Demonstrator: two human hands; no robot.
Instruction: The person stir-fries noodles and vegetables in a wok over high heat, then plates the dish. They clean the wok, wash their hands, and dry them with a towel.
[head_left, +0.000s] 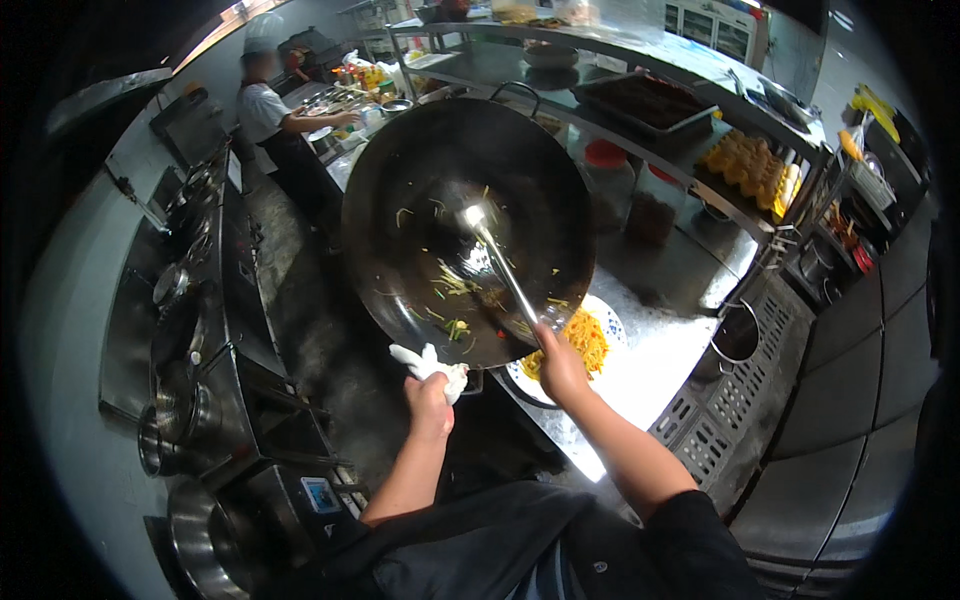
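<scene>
A large dark wok (405, 247) fills the middle of the view, with scraps of green and pale shredded food on its inner surface. My left hand (431, 405) grips a white cloth (435, 367) at the wok's near rim, where a handle partly shows beneath. My right hand (561, 366) is closed round the handle of a metal ladle (504, 270), whose head is inside the wok. Under the wok's right edge, a plate with a blue-patterned rim (613, 322) holds yellow-orange noodle-like food (586, 341). The wok hides part of that plate.
The plate stands on a steel counter (660, 330). Shelves above hold a dark tray (649, 101) and eggs in yellow trays (750, 172). Red-lidded jars (606, 154) stand beneath. At far left runs a cooking range (232, 300). A co-worker (270, 112) stands beyond the wok.
</scene>
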